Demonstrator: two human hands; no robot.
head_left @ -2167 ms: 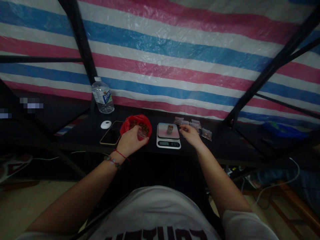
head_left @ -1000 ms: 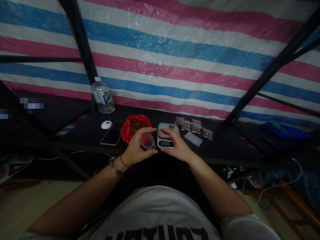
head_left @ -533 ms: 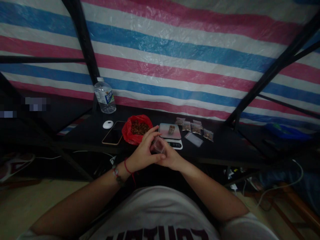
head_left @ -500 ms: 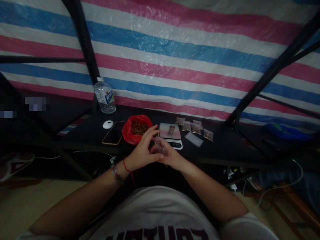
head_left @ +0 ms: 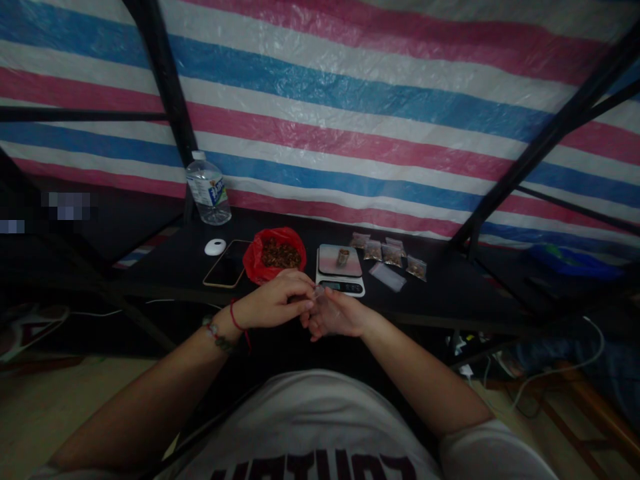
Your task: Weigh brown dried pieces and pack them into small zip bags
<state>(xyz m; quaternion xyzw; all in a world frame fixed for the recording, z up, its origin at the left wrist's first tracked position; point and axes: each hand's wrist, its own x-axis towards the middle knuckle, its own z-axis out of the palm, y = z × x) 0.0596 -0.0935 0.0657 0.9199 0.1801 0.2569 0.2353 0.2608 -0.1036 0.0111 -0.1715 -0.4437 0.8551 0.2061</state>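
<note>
A clear bag [head_left: 327, 312] is between the hands, just in front of the scale [head_left: 323, 269]; the left hand's [head_left: 275, 300] fingers pinch its edge, and the right hand's [head_left: 349, 317] curl around it. On the worktop [head_left: 440, 287], an open red bag [head_left: 254, 263] holds brown bits, a small jar [head_left: 343, 257] on the scale has brownish contents, and small packets [head_left: 391, 255] hold brown pieces.

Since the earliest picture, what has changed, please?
The left hand moved right and closer, uncovering more of the red bag; the right hand moved left, in front of the scale. The clear bag, earlier with the left hand, is now held by the right; the left's grip is unclear. The container on the scale, phone and bottle stayed.
</note>
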